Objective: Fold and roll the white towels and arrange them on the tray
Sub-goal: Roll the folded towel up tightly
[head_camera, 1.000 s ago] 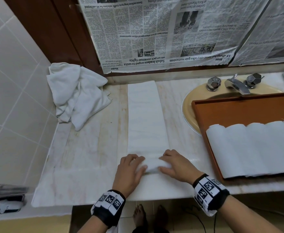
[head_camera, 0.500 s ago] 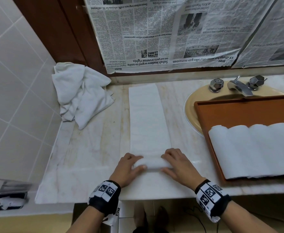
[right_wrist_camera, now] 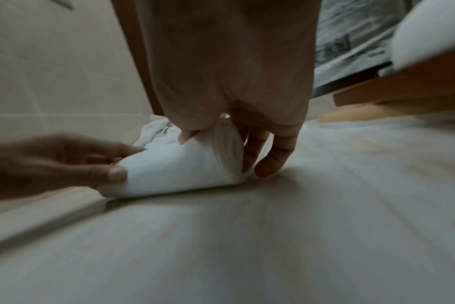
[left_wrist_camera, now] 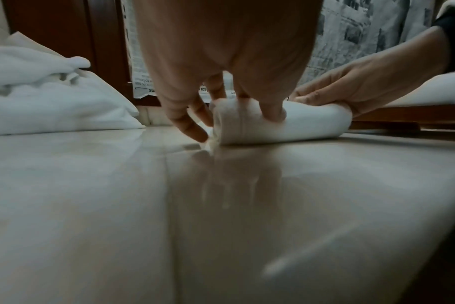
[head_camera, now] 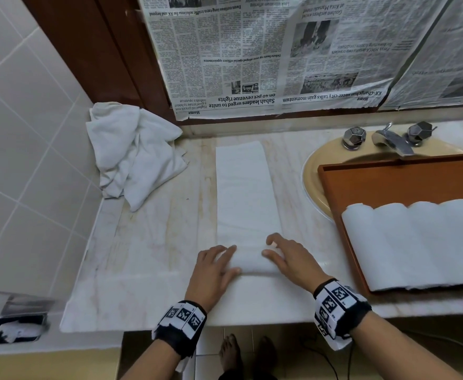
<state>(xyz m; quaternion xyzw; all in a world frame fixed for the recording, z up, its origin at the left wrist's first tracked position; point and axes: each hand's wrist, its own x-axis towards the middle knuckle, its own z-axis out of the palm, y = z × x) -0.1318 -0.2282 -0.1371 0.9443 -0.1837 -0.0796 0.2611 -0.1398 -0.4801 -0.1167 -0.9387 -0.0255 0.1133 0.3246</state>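
Marble counter (head_camera: 153, 259) w/ newspapered wall (head_camera: 252, 56)

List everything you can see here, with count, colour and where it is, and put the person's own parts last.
folded towel: one, white, centre of counter, near end rolled
crumpled towels: a heap, count unclear, white, far left corner of counter
rolled towels: at least four, white, side by side in tray
tray: one, brown, over the basin at right
basin: one, beige, under tray
tap: one spout, two knobs, chrome, behind basin
newspaper: several sheets, grey, on wall
counter: one, pale marble
left hand: on roll's left end
right hand: on roll's right end
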